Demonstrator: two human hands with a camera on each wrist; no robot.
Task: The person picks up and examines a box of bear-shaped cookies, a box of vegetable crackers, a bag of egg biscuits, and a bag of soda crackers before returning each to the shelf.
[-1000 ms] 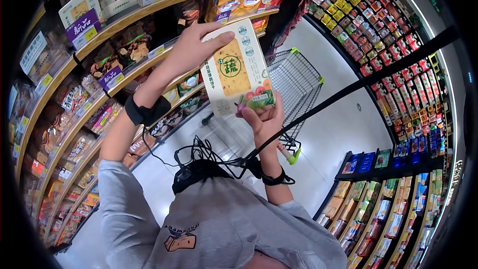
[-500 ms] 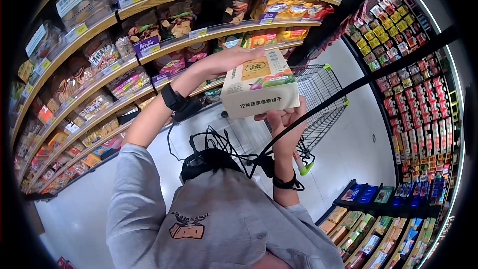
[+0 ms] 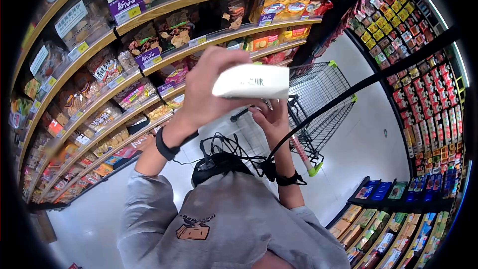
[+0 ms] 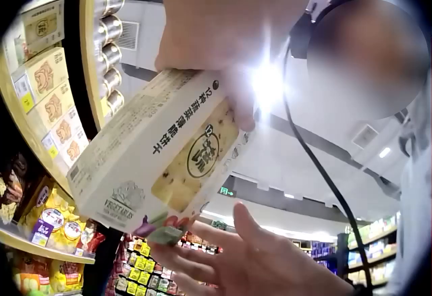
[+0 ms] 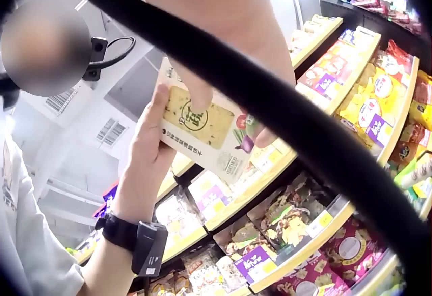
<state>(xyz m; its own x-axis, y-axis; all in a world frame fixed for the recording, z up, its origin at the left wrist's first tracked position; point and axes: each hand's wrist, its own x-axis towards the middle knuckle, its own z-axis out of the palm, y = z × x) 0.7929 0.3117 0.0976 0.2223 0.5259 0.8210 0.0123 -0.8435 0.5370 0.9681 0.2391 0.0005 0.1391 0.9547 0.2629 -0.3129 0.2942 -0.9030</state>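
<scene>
A white cracker box (image 4: 162,154) with a windowed face showing a cracker and printed vegetables is held up in front of the chest. My left hand (image 3: 206,84) grips one end of it, thumb lying along the printed face in the right wrist view. In the head view a white narrow side of the box (image 3: 254,82) faces up, washed out by glare. My right hand (image 4: 250,259) is spread at the opposite end, its fingers straight by the vegetable print and its thumb standing apart from the box.
Curved shelves of packaged snacks (image 3: 134,69) run close along the left. A wire shopping cart (image 3: 323,104) stands on the pale floor ahead to the right. More stocked shelves (image 3: 393,234) line the right side. A black strap (image 5: 270,121) crosses the right wrist view.
The box has turned from its windowed face, past a lettered end, to a white narrow side towards the head camera. The right hand's thumb and fingers have come off their hold.
</scene>
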